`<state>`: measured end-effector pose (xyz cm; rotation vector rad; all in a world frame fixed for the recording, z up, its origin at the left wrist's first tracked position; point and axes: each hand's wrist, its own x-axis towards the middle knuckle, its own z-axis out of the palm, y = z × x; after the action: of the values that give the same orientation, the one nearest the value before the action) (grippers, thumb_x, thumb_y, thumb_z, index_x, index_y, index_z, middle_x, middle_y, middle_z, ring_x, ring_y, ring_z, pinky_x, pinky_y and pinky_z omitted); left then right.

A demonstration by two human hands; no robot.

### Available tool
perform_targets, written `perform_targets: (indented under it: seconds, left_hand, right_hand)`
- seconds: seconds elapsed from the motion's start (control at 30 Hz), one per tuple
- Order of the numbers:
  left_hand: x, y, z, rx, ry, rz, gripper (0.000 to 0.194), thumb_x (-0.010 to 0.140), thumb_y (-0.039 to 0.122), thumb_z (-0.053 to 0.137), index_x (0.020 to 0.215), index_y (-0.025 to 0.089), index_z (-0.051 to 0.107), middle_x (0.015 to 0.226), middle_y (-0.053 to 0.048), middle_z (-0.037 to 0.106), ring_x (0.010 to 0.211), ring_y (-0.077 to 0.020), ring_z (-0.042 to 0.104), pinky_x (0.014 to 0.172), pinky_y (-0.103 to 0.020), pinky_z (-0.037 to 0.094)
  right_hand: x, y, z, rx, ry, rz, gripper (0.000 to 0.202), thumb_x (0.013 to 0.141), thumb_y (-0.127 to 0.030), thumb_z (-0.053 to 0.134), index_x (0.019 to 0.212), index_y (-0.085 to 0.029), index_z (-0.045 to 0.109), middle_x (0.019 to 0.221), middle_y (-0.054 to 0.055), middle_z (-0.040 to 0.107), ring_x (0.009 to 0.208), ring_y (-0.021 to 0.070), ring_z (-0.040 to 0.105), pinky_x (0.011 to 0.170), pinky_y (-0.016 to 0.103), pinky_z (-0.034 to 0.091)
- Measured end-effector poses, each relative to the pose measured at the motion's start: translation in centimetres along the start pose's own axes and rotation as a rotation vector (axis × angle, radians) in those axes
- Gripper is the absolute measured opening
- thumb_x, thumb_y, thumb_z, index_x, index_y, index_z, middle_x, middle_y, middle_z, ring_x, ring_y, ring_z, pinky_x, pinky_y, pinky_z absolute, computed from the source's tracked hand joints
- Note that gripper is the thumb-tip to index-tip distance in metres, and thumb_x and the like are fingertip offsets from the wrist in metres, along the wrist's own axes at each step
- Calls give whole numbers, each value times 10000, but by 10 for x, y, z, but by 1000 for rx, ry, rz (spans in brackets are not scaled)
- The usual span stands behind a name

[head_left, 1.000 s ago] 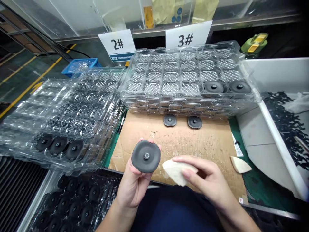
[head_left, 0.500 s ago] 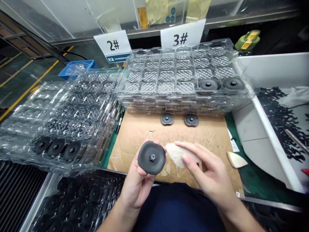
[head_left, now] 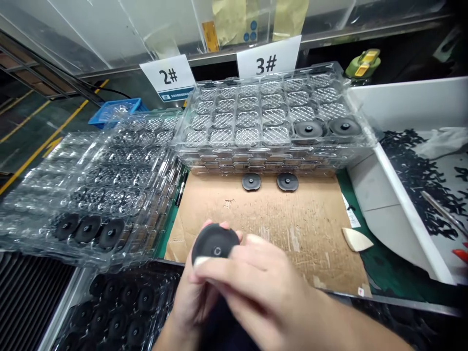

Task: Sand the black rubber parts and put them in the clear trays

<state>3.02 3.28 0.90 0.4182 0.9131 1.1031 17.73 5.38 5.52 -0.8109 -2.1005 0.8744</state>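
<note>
My left hand (head_left: 193,292) grips a black rounded disc (head_left: 210,239) from below, with the small central post facing up. Across the disc's near edge lies my right hand (head_left: 263,278), its fingers bent against the rim. A pale patch of the white cloth (head_left: 200,262) seems to show at a fingertip; the rest of the cloth is hidden by the hand. Beyond the hands, two similar discs, one on the left (head_left: 251,182) and one on the right (head_left: 287,182), lie on the cardboard sheet (head_left: 292,214).
Clear compartment trays (head_left: 248,134) are stacked behind the cardboard, two discs in the front row. More trays (head_left: 109,195) stand at left, and a disc-filled tray (head_left: 117,324) sits lower left. At right are a white bin (head_left: 405,214) of small black parts and a cream wedge (head_left: 357,239).
My right hand has moved left with the cloth, from beside the disc onto its near edge. My left hand and the disc have shifted slightly left and tilted.
</note>
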Motion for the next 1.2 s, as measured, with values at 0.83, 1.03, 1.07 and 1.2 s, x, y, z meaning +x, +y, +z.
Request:
perform_targets:
  seconds: [0.83, 1.03, 1.07, 1.2]
  left_hand:
    - [-26, 1, -23, -423, -272, 11, 442, 832, 562, 342, 1248, 442, 429, 1185, 27, 610, 1003, -237, 614, 850, -359, 473]
    - [-41, -6, -31, 630, -233, 583, 1010, 722, 150, 664, 1367, 405, -71, 1215, -85, 505, 1109, -244, 498, 974, -434, 354]
    - [-44, -7, -32, 796, -241, 659, 1057, 708, 70, 654, 1352, 423, -106, 1223, -86, 489, 1147, -252, 463, 980, -451, 343]
    - [-57, -10, -35, 1025, -262, 768, 1115, 677, 25, 666, 1332, 447, -132, 1217, -81, 484, 1126, -248, 479, 962, -440, 358]
  right_hand:
    - [-73, 82, 41, -16, 170, 465, 243, 881, -257, 450, 1037, -217, 632, 964, 70, 636, 941, 201, 590, 825, 370, 483]
    - [-78, 53, 43, 35, 181, 458, 205, 867, -249, 485, 998, -212, 639, 930, 56, 641, 879, 177, 605, 793, 328, 491]
    - [-81, 46, 43, 50, 201, 456, 196, 862, -249, 499, 999, -215, 635, 939, 55, 636, 878, 172, 601, 792, 318, 490]
    - [-88, 11, 39, 218, 342, 385, 174, 832, -218, 564, 997, -235, 617, 886, 36, 615, 813, 147, 579, 729, 270, 484]
